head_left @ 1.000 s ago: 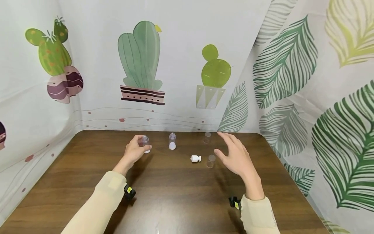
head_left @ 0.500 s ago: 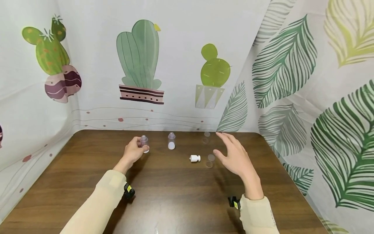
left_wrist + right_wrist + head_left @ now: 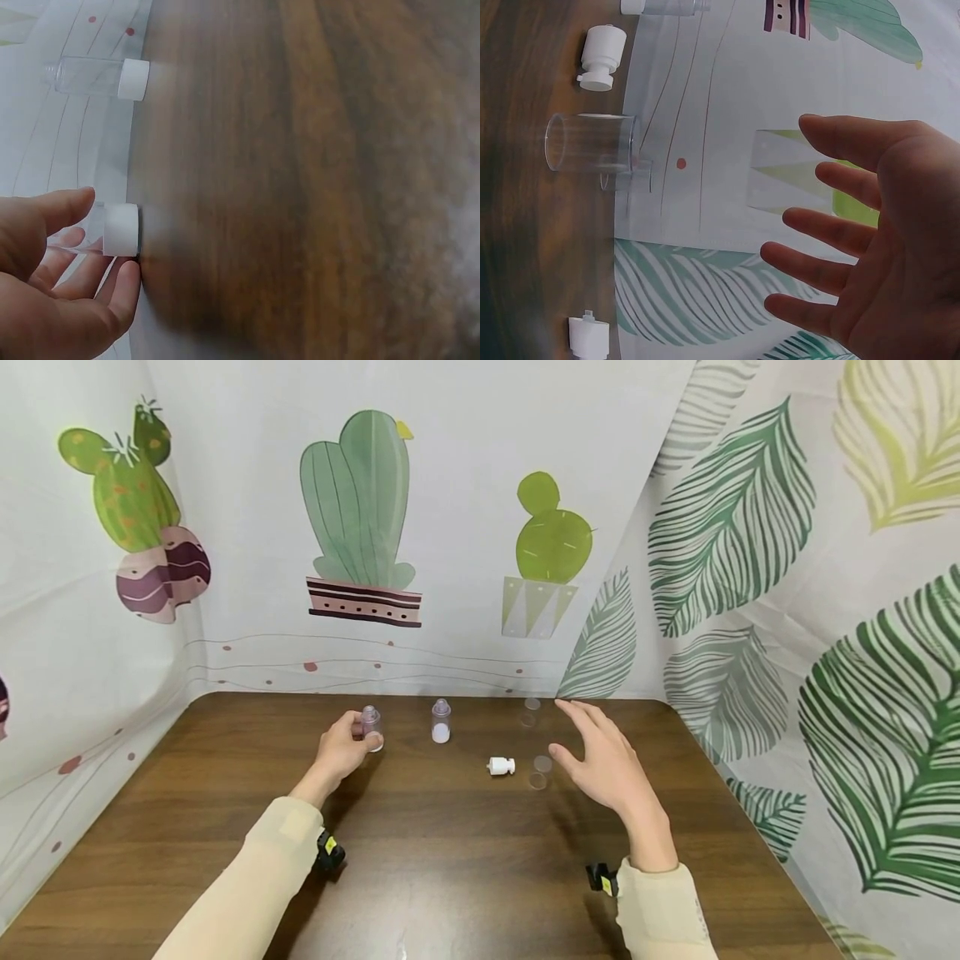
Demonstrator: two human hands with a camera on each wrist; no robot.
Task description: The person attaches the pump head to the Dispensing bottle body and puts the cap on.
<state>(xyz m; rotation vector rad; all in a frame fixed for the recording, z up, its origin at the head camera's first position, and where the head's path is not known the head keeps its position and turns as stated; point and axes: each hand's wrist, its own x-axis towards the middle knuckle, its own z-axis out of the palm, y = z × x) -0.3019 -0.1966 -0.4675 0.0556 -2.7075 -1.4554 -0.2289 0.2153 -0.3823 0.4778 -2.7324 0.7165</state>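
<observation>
One clear bottle [image 3: 371, 722] stood on the desk [image 3: 450, 860] within the left hand [image 3: 347, 750], thumb and fingers curled round it | judged light, stiff, slick; white base [image 3: 121, 229] seemed the surest hold | rightward of that hand stood a second bottle [image 3: 441, 723] | farther right, the right hand [image 3: 606, 762] was spread, holding nothing

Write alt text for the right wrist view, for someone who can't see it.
A person's right grip, fingers spread, holds nothing. Left of it in the picture, two clear cylinders overlap between two white pieces on a wooden table, before a printed cloth.
</observation>
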